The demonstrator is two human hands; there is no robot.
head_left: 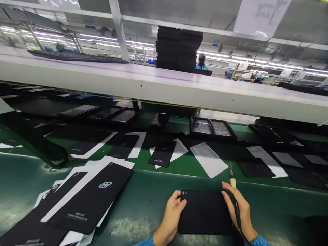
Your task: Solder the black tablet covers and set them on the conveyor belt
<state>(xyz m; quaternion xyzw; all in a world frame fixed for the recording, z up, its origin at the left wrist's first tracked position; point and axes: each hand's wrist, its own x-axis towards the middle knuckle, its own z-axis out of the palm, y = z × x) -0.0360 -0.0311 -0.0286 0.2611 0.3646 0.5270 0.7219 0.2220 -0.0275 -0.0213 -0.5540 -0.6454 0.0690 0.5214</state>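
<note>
A plain black tablet back cover (205, 212) with a small camera hole in its upper left corner lies low in front of me. My left hand (171, 215) grips its left edge, thumb on top. At the right end is my right hand (239, 208), closed around a soldering iron (232, 181) whose metal tip points up and away. Its fingertips also reach the cover's right edge. The iron's dark cord runs down past the wrist. To the left, a pile of black covers with a printed logo (94, 201) is interleaved with white sheets.
Beyond the bench edge, a green conveyor belt (180, 165) carries a printed black cover (162, 153), a white sheet (208, 159) and a black two-part tray (213, 128). A white shelf (164, 83) crosses above, bearing stacked black trays (178, 49). A dark post (33, 140) leans at left.
</note>
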